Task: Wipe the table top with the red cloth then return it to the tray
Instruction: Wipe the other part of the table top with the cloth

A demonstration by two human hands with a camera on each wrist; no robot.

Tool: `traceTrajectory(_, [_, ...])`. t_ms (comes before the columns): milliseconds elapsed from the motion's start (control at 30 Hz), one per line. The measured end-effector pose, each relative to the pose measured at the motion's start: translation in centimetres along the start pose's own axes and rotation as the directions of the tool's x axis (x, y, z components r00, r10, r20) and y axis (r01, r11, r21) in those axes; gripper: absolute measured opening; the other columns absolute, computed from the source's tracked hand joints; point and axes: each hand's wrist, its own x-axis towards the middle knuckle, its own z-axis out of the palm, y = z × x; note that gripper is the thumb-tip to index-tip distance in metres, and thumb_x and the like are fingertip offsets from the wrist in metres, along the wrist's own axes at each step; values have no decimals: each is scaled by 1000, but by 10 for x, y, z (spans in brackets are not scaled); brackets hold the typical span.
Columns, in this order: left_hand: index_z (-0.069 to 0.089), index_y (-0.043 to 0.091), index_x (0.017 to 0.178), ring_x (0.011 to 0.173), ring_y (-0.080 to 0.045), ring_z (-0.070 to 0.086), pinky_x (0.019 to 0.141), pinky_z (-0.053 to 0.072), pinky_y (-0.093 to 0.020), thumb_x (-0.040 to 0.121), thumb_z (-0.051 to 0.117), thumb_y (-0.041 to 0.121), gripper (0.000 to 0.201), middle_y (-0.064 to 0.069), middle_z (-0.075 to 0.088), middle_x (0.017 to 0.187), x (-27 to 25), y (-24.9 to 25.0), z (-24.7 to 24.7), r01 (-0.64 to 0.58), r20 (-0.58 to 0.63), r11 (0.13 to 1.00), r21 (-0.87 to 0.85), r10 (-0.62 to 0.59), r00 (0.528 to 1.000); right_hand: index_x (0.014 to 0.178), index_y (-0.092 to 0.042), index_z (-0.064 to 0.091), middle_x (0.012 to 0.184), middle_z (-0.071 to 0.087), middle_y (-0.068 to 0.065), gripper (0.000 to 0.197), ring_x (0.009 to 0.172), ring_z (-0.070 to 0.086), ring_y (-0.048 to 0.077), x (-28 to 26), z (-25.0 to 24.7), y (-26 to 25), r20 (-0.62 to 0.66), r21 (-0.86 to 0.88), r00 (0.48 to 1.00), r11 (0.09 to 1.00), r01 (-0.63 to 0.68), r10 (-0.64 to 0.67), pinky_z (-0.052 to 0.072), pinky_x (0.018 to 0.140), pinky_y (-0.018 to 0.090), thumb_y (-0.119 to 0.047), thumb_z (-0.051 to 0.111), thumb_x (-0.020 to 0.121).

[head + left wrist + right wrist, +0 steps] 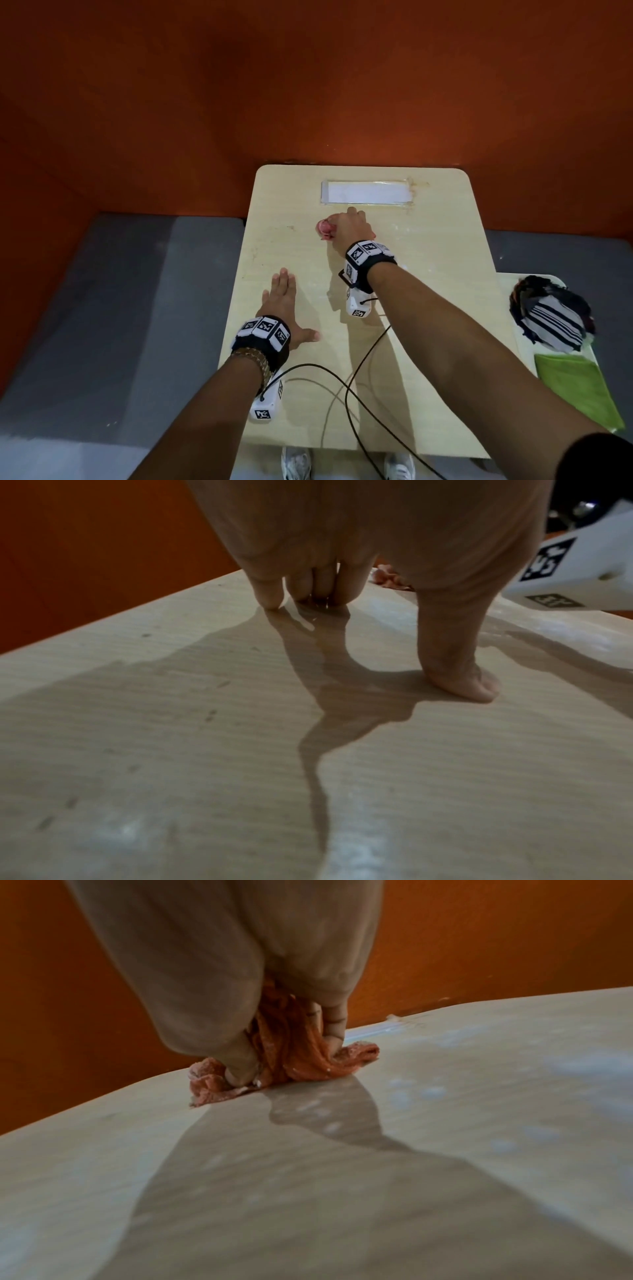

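Observation:
The red cloth [325,230] is bunched up on the pale wooden table top [428,260], toward its far middle. My right hand [349,228] grips the cloth and presses it onto the surface; in the right wrist view the fingers curl round the bunched cloth [294,1053], with folds sticking out on both sides. My left hand [284,301] lies flat on the table near its left edge, fingers straight and thumb spread; the left wrist view shows those fingertips [270,599] touching the wood. The tray [597,353] sits at the right.
A white taped rectangle [365,192] lies at the table's far side. The tray holds a striped dark cloth [551,315] and a green cloth [579,387]. Black cables [352,387] trail over the near table. An orange wall [308,85] stands close behind.

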Motion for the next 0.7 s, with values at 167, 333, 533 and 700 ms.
traceTrajectory(167, [-20,12,149,145,-18,-21,122,-1,-39,69,69,63,130,-2,-30,155,-3,0,4,4,-14,1000,-15,-4,1000,122,-18,63,121,48,12,36,119,43,34,-4,-11,41,-36,0,995,995,-97,97,47,94,49,-9,57,88])
traceTrajectory(333, [-21,13,149,145,-17,-21,122,-2,-39,69,69,64,130,-1,-30,154,-3,-1,7,0,-19,1000,-28,0,1000,122,-24,64,117,48,13,41,116,44,35,-10,-18,85,-62,6,985,987,-162,162,48,94,51,-7,52,87])
traceTrajectory(533, [-21,12,148,146,-19,-20,121,-1,-40,70,68,65,130,-3,-30,154,-3,-1,7,5,-10,1000,-5,-5,1000,125,-28,64,116,48,13,44,117,43,37,-16,-21,115,-73,38,975,977,-209,211,48,94,53,-10,56,86])
traceTrajectory(700, [-20,11,149,146,-20,-20,121,0,-42,69,70,64,131,-4,-29,155,2,-2,11,9,-10,1000,-6,-9,1000,123,-23,64,116,49,13,43,115,45,36,-38,-22,118,-82,21,973,977,-213,214,49,91,50,-6,53,86])
